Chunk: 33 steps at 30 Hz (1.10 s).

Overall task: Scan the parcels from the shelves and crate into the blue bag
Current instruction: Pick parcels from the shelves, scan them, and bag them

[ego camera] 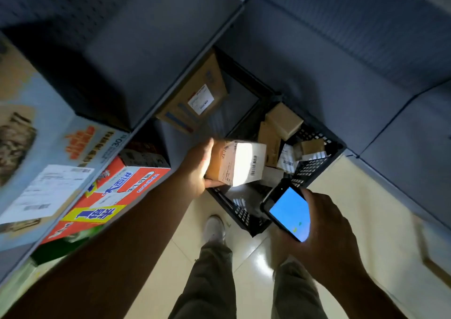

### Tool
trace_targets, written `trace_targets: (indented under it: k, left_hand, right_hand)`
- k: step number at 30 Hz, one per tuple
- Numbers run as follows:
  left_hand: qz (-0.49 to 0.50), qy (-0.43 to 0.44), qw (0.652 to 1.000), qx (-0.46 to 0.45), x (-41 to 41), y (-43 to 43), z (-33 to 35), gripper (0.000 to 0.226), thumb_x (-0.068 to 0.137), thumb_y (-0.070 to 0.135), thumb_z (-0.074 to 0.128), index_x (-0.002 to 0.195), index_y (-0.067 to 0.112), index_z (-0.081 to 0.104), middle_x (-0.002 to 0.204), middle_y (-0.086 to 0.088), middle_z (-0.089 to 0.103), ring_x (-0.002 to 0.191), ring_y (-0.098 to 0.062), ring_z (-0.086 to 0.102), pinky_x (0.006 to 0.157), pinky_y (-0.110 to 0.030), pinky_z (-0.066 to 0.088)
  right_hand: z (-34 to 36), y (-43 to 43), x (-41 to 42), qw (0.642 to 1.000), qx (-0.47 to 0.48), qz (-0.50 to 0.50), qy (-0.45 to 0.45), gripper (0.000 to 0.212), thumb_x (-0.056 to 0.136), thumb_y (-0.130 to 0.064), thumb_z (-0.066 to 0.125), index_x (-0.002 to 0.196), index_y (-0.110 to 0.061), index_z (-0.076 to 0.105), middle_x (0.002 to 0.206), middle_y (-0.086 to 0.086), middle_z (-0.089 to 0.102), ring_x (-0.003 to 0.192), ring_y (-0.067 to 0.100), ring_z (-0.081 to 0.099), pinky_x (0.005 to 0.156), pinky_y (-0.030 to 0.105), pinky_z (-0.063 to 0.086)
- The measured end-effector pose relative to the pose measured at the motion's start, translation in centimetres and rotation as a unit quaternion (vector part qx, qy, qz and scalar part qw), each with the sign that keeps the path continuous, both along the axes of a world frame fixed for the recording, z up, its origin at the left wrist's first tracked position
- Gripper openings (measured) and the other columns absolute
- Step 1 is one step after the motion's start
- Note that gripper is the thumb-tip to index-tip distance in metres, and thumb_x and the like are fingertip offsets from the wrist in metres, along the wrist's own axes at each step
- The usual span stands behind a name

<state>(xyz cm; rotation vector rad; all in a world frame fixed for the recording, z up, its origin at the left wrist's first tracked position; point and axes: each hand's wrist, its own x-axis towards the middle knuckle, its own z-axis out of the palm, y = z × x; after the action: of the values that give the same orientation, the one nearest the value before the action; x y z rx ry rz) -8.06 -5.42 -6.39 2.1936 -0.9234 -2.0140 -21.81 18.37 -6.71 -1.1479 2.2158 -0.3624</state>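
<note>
Parcel (240, 163) under scan is held above the black crate (314, 169) by the left hand (197, 169), fingers (213, 184) clamped on it. A handheld scanner (290, 212) (screen lit blue) is gripped by the right hand (324, 230), fingers curled round it. Other parcels (284, 120) are noted in the crate and boxes (117, 191) on the shelves (146, 50). The blue bag is not seen, so much work is judged outstanding.

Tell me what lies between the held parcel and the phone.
Head view: between held parcel and phone shows only the black crate interior with a pale package inside.
</note>
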Motion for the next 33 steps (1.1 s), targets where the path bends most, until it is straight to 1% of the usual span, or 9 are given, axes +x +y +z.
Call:
trace_targets:
  k: [2,5,7,12,15,20,24,27,33]
  left_hand:
    - [0.009,0.006,1.0,-0.01,-0.4,0.5,3.9,0.016,0.1,0.041,0.06,0.103,0.026,0.062,0.096,-0.004,0.067,0.09,-0.023,0.065,0.067,-0.044,0.062]
    - [0.043,0.017,0.999,-0.002,-0.8,1.4,10.2,0.029,0.095,0.047,0.063,0.101,0.02,0.067,0.099,-0.011,0.071,0.098,-0.032,0.067,0.094,-0.056,0.056]
    - [0.054,0.017,0.998,-0.033,-0.9,2.3,14.3,0.029,0.095,0.046,0.063,0.1,0.017,0.067,0.097,-0.012,0.072,0.094,-0.031,0.069,0.095,-0.055,0.056]
    - [0.066,0.043,0.994,-0.072,-0.9,5.0,23.9,0.028,0.094,0.046,0.065,0.098,0.018,0.067,0.103,-0.013,0.074,0.101,-0.032,0.071,0.094,-0.056,0.057]
    - [0.062,0.046,0.991,-0.109,-0.9,6.3,28.2,0.024,0.098,0.042,0.06,0.093,0.019,0.063,0.092,-0.012,0.074,0.095,-0.031,0.072,0.091,-0.054,0.059]
    - [0.116,0.068,0.982,-0.135,1.3,8.8,32.3,0.031,0.097,0.046,0.059,0.106,0.018,0.066,0.092,-0.012,0.078,0.086,-0.027,0.075,0.075,-0.047,0.063]
    - [0.166,0.093,0.973,-0.132,4.6,11.2,34.4,0.028,0.099,0.044,0.056,0.103,0.019,0.066,0.087,-0.009,0.077,0.081,-0.025,0.074,0.067,-0.041,0.061]
    - [0.193,0.102,0.965,-0.149,8.3,13.2,35.6,0.032,0.099,0.05,0.054,0.101,0.021,0.067,0.072,-0.003,0.077,0.067,-0.02,0.074,0.056,-0.036,0.06]
    - [0.234,0.09,0.95,-0.185,18.2,17.5,36.8,0.032,0.102,0.049,0.049,0.101,0.022,0.066,0.062,0.003,0.074,0.065,-0.017,0.071,0.052,-0.035,0.059]
  right_hand:
    - [3.7,-0.2,-0.9,0.999,0.003,0.011,0.036,0.094,0.052,-0.053,0.09,0.128,-0.014,0.051,0.107,0.003,0.064,0.087,0.019,0.061,0.07,0.03,0.053]
    - [9.0,-0.1,-2.2,0.995,0.021,0.045,0.082,0.095,0.054,-0.059,0.086,0.131,-0.016,0.049,0.11,0.002,0.062,0.089,0.017,0.059,0.07,0.029,0.048]
    - [12.3,0.2,-2.9,0.99,0.025,0.082,0.114,0.096,0.057,-0.063,0.082,0.133,-0.017,0.046,0.112,0.002,0.061,0.092,0.017,0.06,0.071,0.028,0.046]
    - [19.7,0.6,-4.4,0.974,0.035,0.136,0.178,0.097,0.059,-0.068,0.077,0.135,-0.022,0.041,0.114,0.001,0.06,0.096,0.017,0.06,0.075,0.029,0.051]
    - [23.4,0.5,-5.2,0.969,-0.002,0.144,0.2,0.094,0.053,-0.066,0.081,0.129,-0.022,0.046,0.108,0.001,0.061,0.092,0.017,0.061,0.07,0.028,0.048]
    - [29.0,-0.1,-5.2,0.96,-0.051,0.192,0.195,0.098,0.06,-0.063,0.08,0.141,-0.024,0.038,0.121,-0.001,0.055,0.104,0.017,0.055,0.08,0.03,0.047]
    - [32.6,0.4,-3.5,0.949,-0.063,0.233,0.205,0.099,0.059,-0.059,0.082,0.142,-0.024,0.038,0.127,0.0,0.054,0.109,0.018,0.054,0.081,0.034,0.051]
    - [34.6,0.8,-1.5,0.926,-0.05,0.281,0.246,0.098,0.059,-0.057,0.082,0.141,-0.021,0.043,0.126,0.002,0.056,0.107,0.021,0.057,0.08,0.036,0.048]
    - [37.4,1.6,6.4,0.869,-0.08,0.377,0.312,0.09,0.06,-0.058,0.076,0.137,-0.022,0.045,0.122,0.002,0.056,0.103,0.024,0.057,0.08,0.04,0.047]
